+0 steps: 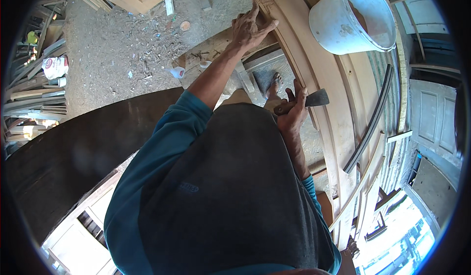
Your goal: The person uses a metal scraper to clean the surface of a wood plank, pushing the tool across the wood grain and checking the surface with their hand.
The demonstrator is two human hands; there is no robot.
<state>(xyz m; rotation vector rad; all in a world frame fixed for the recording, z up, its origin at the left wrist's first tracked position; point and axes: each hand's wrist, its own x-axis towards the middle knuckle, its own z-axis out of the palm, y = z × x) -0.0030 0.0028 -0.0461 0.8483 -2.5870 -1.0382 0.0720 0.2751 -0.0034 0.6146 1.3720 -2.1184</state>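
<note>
The left hand [249, 28] reaches forward, digits spread, while the nearer right hand [293, 116] curls in a grip.

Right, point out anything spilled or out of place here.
Small debris litters the floor on the left, like unswept workshop waste, and the dark strip lies askew across the pale boards, against their run.

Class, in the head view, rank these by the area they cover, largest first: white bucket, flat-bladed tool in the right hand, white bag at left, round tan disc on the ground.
1. White bucket
2. Flat-bladed tool and white bag: too alike in area to rank
3. Round tan disc
</note>
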